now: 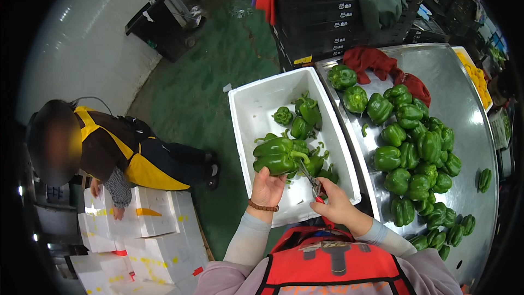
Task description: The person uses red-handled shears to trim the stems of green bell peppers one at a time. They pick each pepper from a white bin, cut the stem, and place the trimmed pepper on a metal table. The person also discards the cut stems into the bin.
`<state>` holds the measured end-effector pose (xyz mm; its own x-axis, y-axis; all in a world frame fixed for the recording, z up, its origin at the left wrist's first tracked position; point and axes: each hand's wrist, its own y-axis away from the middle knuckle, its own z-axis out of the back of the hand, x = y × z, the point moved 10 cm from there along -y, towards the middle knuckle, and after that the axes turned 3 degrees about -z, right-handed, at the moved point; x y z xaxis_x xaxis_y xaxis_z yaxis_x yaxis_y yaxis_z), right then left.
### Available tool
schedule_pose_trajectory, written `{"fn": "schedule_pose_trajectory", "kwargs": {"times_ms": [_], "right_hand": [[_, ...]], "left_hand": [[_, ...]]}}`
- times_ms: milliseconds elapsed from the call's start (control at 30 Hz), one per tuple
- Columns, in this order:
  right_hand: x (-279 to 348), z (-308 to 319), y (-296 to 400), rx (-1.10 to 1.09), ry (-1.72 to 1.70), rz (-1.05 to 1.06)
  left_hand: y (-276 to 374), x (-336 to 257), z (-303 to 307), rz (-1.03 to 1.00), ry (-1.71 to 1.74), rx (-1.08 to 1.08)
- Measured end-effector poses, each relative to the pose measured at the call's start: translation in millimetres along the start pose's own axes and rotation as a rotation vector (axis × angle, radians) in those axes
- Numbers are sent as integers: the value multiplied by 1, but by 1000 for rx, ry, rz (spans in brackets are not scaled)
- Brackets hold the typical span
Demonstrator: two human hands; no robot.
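My left hand [267,190] holds up a large green bell pepper [273,155] over a white foam box [262,90]. Its curved stem points right, towards the blades of red-handled scissors [314,186] in my right hand [336,201]. The blades are close to the stem; whether they touch it I cannot tell. Inside the box lie several green peppers [301,127], some with stems, and small cut stem pieces. To the right, a heap of green bell peppers [429,146] rests on a stainless steel table [462,90].
Black stacked crates [315,16] stand behind the table, draped with cloths. A dark red cloth [370,63] lies on the table's far edge. To the left, a person in a yellow apron [151,172] touches stacked white foam boxes [151,250]. A black bin [159,28] stands by the wall.
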<state>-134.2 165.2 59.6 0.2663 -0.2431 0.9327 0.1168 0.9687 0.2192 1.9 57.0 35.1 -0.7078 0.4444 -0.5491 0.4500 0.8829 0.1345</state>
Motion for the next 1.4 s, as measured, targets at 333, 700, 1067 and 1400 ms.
{"fn": "schedule_pose_trajectory", "kwargs": {"times_ms": [333,700,1067,1400], "right_hand": [[6,16,13,-60,-12,-25],[-12,22,9,-46,-42,8],[-26,-56,2,418,-1171,-390],[-33,-62,-16,555,-1243,-397]], "left_hand": [[12,2,-54,-145,-137,113],[22,8,-34,-177,-133,15],[83,-1,-2,-356,-789,-243],[108,-25,-52,-285,-1177,-101]]}}
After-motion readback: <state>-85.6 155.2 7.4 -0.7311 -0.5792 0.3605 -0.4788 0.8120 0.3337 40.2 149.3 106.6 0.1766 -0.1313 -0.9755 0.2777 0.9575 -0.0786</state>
